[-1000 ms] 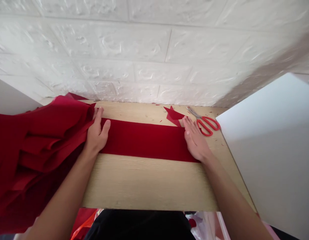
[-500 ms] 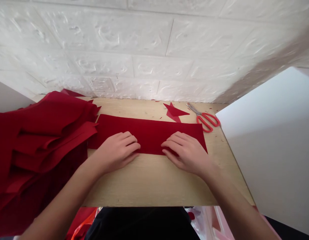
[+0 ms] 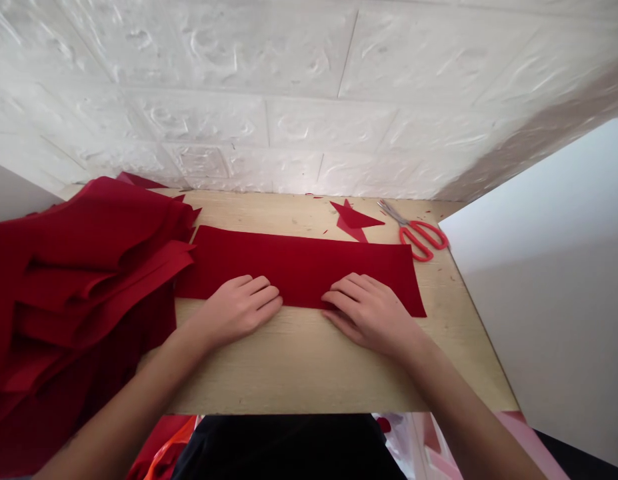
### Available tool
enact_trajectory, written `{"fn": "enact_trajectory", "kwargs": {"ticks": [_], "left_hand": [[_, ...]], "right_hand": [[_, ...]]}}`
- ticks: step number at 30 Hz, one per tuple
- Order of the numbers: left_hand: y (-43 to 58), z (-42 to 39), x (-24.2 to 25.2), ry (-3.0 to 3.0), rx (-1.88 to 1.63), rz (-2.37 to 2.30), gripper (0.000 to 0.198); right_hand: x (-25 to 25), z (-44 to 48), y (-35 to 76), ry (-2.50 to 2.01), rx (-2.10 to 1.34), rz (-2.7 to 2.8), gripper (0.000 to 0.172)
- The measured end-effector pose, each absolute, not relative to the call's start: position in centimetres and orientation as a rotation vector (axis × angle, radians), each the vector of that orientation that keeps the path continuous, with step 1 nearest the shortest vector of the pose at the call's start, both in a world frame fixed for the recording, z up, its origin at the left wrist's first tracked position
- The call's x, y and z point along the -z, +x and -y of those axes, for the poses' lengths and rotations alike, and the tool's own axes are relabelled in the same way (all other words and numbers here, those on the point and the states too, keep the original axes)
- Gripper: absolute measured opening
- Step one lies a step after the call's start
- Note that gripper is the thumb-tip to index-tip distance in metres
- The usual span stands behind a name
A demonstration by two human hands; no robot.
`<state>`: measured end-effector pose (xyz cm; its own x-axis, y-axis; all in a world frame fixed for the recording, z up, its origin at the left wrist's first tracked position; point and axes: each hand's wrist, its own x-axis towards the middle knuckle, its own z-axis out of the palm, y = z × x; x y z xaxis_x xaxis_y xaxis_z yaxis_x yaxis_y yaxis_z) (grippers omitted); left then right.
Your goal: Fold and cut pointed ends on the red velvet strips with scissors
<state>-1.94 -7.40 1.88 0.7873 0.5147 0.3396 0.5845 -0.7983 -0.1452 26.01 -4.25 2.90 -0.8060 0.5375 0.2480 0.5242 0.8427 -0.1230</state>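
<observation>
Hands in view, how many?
2. The left hand and right hand both rest on the near edge of the red felt strip; no others show.

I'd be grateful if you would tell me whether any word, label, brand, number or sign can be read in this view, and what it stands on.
None can be read: the red felt strip, the red-handled scissors, the wooden tabletop and the white panel show no lettering.
</observation>
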Motion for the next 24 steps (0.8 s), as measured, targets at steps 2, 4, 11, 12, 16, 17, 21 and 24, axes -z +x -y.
{"fn": "enact_trajectory", "kwargs": {"ticks": [2, 4, 11, 12, 16, 17, 21, 24], "left_hand": [[-1.6, 7.3, -1.8, -2.719, 0.464, 0.918, 0.018], [-1.5, 6.9, -2.0, -2.762, 0.526, 1.026, 0.021], [-2.0, 5.8, -4.6, -3.216, 0.617, 1.802, 0.016], [-2.2, 6.0, -4.8, -3.208, 0.576, 1.839, 0.017], [-4.1, 7.7, -4.6, -2.998, 0.283, 1.586, 0.041], [-4.9, 8.3, -4.3, -2.927, 0.224, 1.529, 0.041], [-8.3, 9.7, -3.5, -2.780, 0.078, 1.510, 0.029], [-9.6, 9.6, -3.9, -2.811, -0.003, 1.677, 0.040]], "right_hand": [[-2.9, 4.2, 25.9, -0.808, -0.051, 2.765, 0.027], [-3.0, 4.2, 25.7, -0.800, -0.032, 2.769, 0.031], [-3.8, 4.0, 27.3, -0.899, 0.035, 2.716, 0.025], [-4.0, 4.0, 27.7, -0.931, 0.007, 2.723, 0.027], [-4.7, 3.9, 29.4, -1.065, -0.114, 2.726, 0.030], [-4.8, 3.9, 29.7, -1.076, -0.144, 2.726, 0.030], [-4.9, 3.9, 30.3, -1.061, -0.209, 2.748, 0.032], [-4.9, 4.1, 31.0, -1.071, -0.211, 2.760, 0.035]]}}
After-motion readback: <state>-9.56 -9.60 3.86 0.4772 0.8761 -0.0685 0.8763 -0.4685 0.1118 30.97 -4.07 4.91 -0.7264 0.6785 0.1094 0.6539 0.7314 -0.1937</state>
